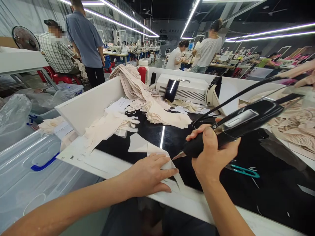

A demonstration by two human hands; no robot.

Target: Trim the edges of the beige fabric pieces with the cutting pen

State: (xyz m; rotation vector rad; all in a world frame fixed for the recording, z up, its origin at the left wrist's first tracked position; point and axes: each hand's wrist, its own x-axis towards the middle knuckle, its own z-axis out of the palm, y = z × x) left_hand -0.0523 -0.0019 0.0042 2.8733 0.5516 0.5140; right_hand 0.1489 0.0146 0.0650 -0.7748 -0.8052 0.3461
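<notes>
My left hand (pixel 154 177) lies over a pale fabric piece (pixel 137 143) at the front edge of the black work surface, fingers stretched out on the cloth. Part of the fabric is hidden beneath the hand. My right hand (pixel 214 152) is wrapped round a black corded hand cutter (pixel 236 123) with a silver panel. Its narrow metal tip (pixel 179 155) points left, close to the fabric's edge; I cannot tell whether they touch. Teal thread snips (pixel 245 171) lie to the right of my right hand.
Stacked pale fabric pieces (pixel 167 113) lie at the back, more (pixel 108 126) at left. Behind them stand a white vented box (pixel 184 88) and a phone (pixel 171 90). The black cord (pixel 236 95) arches at right. Another person's hand (pixel 306 78) is at far right.
</notes>
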